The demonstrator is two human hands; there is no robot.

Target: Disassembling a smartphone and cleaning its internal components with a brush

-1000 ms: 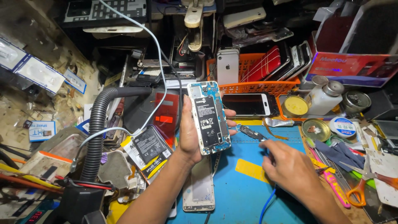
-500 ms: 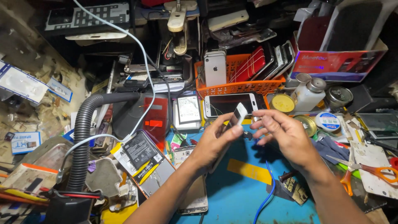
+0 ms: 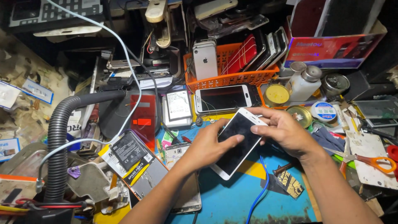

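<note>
- Head view: both hands hold a white-framed phone [image 3: 239, 141] with a dark screen, tilted, just above the blue worktop [image 3: 232, 199].
- Left hand [image 3: 209, 146] cupped under the phone's lower half, thumb laid across the glass.
- Right hand [image 3: 282, 130] closed on the phone's upper end, fingers curled over the top corner.
- Orange basket [image 3: 232, 78] behind the hands: a row of phones stood on edge, one silver-backed, one red, several dark.
- A white phone [image 3: 224, 98] with a dark screen lies flat in front of the basket.
- Round tin [image 3: 276, 95] with yellow contents, just right of that phone; an open tin [image 3: 300, 115] beside the right hand.
- White bottle [image 3: 304, 83] with a metal cap, right of the basket.
- Red box [image 3: 331, 50] with a blue edge, far right, behind the bottle.
- Black rectangular battery [image 3: 129, 151] on yellow-and-white packaging, left of the left arm.
- Orange-handled scissors [image 3: 369, 161], right edge.
- Grey ribbed hose [image 3: 62, 137], left.
</note>
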